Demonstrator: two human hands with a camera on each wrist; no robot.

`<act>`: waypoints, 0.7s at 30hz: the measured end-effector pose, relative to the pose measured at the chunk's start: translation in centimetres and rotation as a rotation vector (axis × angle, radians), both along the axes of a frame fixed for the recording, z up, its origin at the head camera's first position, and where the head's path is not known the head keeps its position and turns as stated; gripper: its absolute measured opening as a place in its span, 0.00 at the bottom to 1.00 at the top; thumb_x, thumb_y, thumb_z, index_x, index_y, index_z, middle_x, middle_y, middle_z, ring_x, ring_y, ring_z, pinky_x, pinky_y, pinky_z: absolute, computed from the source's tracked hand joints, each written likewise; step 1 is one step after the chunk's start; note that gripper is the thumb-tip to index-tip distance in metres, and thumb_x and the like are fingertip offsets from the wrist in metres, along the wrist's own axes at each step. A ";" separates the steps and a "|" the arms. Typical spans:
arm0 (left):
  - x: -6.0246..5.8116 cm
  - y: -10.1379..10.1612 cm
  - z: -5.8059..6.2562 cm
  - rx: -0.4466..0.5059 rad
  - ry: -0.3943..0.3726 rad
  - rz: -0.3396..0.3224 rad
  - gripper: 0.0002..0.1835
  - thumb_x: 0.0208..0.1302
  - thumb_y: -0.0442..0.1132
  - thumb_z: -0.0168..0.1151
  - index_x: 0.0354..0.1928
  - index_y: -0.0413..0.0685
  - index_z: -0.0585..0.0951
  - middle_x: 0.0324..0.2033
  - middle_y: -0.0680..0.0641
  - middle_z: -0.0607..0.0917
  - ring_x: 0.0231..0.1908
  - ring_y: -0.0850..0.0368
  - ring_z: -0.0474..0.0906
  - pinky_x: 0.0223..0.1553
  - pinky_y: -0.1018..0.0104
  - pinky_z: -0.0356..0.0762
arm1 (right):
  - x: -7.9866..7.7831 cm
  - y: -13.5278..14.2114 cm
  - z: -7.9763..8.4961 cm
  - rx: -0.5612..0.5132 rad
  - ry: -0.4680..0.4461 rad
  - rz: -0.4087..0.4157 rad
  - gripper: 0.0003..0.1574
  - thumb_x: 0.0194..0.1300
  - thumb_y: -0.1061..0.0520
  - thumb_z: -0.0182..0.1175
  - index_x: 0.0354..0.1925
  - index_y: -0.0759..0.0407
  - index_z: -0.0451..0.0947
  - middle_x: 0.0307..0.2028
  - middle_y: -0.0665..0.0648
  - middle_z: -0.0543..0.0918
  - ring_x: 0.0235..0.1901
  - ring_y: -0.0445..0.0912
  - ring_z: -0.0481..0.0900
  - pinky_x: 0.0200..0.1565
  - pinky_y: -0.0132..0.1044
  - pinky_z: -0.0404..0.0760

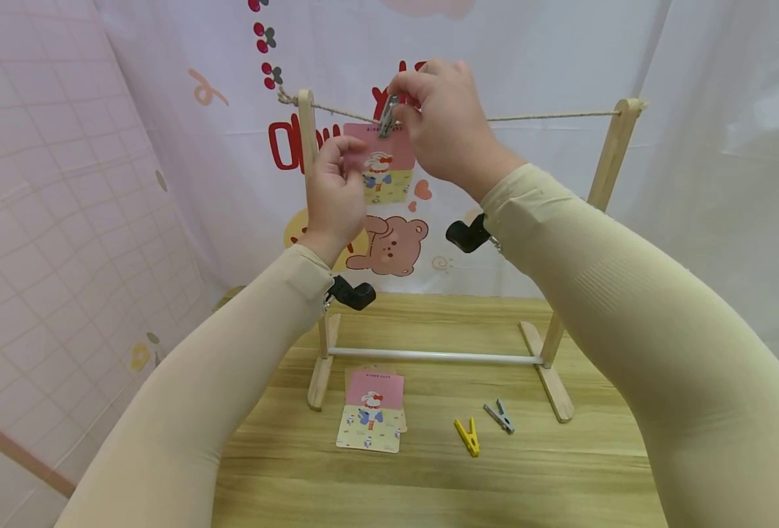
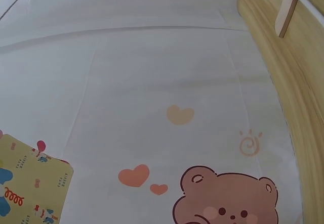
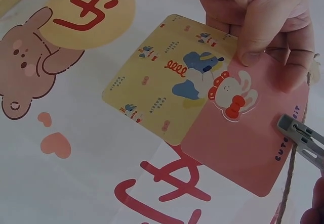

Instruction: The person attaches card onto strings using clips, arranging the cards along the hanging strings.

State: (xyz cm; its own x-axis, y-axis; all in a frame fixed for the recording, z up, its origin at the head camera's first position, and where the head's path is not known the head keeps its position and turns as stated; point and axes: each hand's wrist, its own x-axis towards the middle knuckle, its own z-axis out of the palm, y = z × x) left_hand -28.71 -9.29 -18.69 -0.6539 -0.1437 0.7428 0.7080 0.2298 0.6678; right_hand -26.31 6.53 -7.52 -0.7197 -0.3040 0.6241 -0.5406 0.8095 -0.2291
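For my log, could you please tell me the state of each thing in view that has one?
Left hand: pinching the raised card.
Right hand: pinching the upper clip.
Upper clip: at the raised card's top edge; closure unclear.
Raised card: upright, by the rope.
Wooden stand: upright.
Rope: strung across the stand.
Table card: flat, overlapping another card.
Yellow clip: lying, handles apart.
Lower grey clip: lying, handles apart.

- Pale wood-grain table (image 1: 429,484) across the lower middle.
- White backdrop (image 1: 541,59) behind it, printed with cartoon designs.
- Column of red cherries (image 1: 262,46), upper left of the backdrop.
- Large red lettering (image 1: 273,147) below the cherries.
- Brownish-pink bear (image 1: 403,257), just beside a yellow disc (image 3: 119,27) with red marks.
- Two coral hearts (image 2: 134,176) near the bear's head.
- Far left, white grid-patterned cloth (image 1: 46,220) with a yellow flower (image 1: 140,356).
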 end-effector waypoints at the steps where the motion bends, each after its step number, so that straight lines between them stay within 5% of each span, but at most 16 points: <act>1: 0.0 0.0 0.0 0.000 -0.002 0.003 0.10 0.82 0.34 0.52 0.58 0.42 0.78 0.48 0.45 0.80 0.44 0.59 0.74 0.47 0.71 0.77 | 0.0 0.0 0.0 0.000 0.000 0.000 0.14 0.81 0.53 0.56 0.56 0.46 0.85 0.45 0.50 0.71 0.55 0.45 0.58 0.51 0.37 0.62; 10: 0.0 -0.1 -0.1 -0.016 -0.002 0.019 0.10 0.82 0.34 0.51 0.58 0.41 0.77 0.51 0.44 0.81 0.48 0.60 0.76 0.54 0.69 0.79 | 0.0 0.2 -0.3 0.006 -0.012 0.041 0.16 0.82 0.52 0.55 0.61 0.47 0.83 0.57 0.55 0.76 0.60 0.49 0.59 0.58 0.39 0.62; 21: -0.2 0.1 -0.4 -0.028 0.014 0.032 0.11 0.82 0.33 0.51 0.58 0.40 0.77 0.51 0.42 0.80 0.45 0.59 0.76 0.48 0.72 0.78 | -0.1 0.6 -1.0 -0.035 -0.040 0.075 0.22 0.81 0.50 0.56 0.69 0.45 0.78 0.70 0.52 0.74 0.69 0.50 0.59 0.66 0.41 0.65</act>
State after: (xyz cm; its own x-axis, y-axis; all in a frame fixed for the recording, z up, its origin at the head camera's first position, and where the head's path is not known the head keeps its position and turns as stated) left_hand -28.94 -9.24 -19.06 -0.6387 -0.1432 0.7560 0.7093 0.2713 0.6506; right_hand -26.45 7.10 -8.48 -0.7205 -0.3366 0.6063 -0.5891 0.7583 -0.2791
